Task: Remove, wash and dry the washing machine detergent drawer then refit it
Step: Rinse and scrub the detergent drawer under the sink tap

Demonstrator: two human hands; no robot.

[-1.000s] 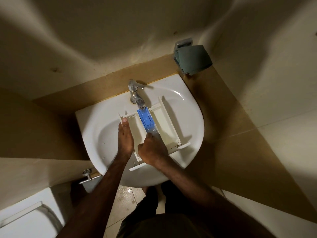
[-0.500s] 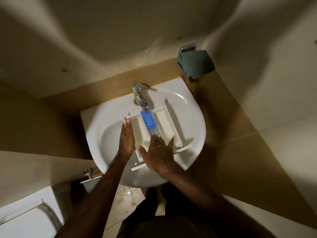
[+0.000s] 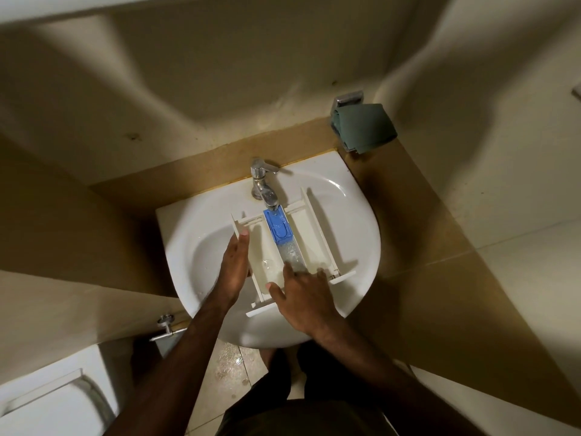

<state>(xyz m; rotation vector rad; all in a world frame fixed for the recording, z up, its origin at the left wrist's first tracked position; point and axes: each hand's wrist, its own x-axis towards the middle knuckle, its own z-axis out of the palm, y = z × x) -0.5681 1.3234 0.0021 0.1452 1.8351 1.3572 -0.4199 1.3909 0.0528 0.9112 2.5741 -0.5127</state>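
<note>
Lighting is pretty dim, so fine detail on the detergent drawer (image 3: 295, 243) is hard to read, and I can't make out any brand or writing on it or on the tap (image 3: 263, 184). The drawer sits in the white sink (image 3: 355, 221), laid across the bowl with its long axis running from the tap toward the person, skewed a bit so the back end sits just under the spout and the front panel lies at the sink's near rim. The blue insert (image 3: 277, 226) is at the tap end of the middle channel, with wet, bubbly-looking water below it. The left hand (image 3: 234, 269) lies flat along the drawer's left wall, fingers straight and together, bracing it rather than curled around it. The right hand (image 3: 306, 297) covers the near end of the drawer, fingers spread and pressed into the compartments, hiding most of the front panel. A dark green cloth (image 3: 364, 127) hangs from a chrome fitting on the wall beyond the sink's far right corner. A toilet (image 3: 47, 404) is cut off left of the sink.
</note>
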